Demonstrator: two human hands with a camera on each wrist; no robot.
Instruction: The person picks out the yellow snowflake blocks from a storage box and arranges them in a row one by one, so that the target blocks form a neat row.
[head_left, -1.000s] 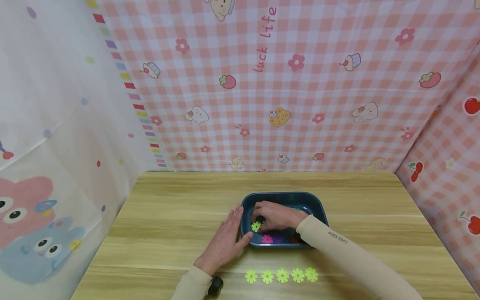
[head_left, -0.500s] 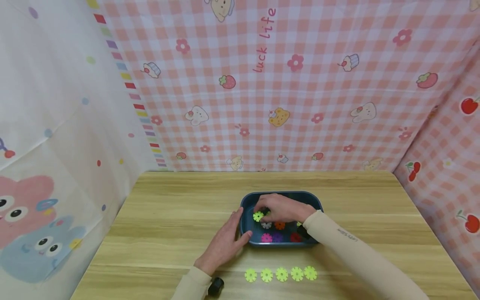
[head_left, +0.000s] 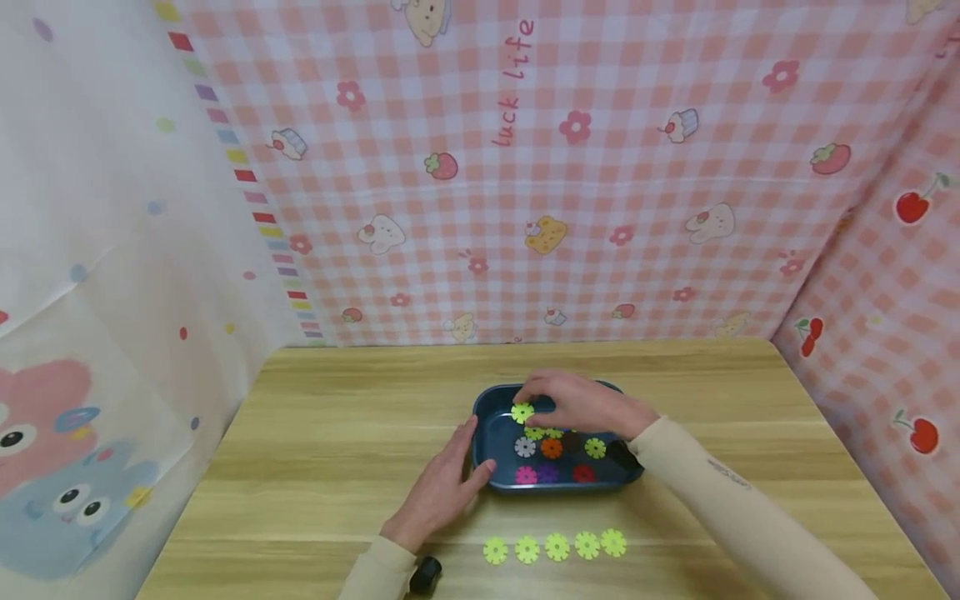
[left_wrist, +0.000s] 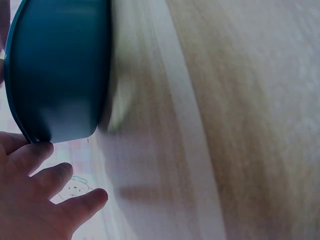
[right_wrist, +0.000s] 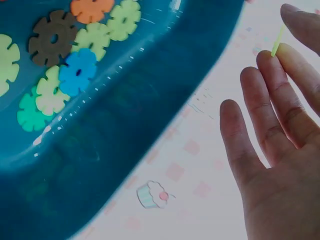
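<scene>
My right hand (head_left: 585,406) pinches a yellow-green notched snowflake disc (head_left: 522,412) between thumb and fingertips, over the far part of a dark blue tray (head_left: 491,433). In the right wrist view that disc (right_wrist: 277,41) appears edge-on. Several discs lie inside the tray, among them a white one (head_left: 525,447), an orange one (head_left: 551,447), a red one (head_left: 583,473) and a blue one (right_wrist: 78,72). My left hand (head_left: 433,496) rests at the tray's left end, fingers extended; in the left wrist view a fingertip touches the tray's wall (left_wrist: 57,75).
Nearer me on the wooden table (head_left: 337,433), several yellow-green discs (head_left: 557,547) lie in a row in front of the tray. A pink checked cloth (head_left: 480,192) hangs behind the table, with more cloth at both sides.
My right hand has risen from the tray's floor and moved toward its far side, carrying the yellow-green disc. More discs show beneath it. The left hand stays at the tray; the head view shifted slightly.
</scene>
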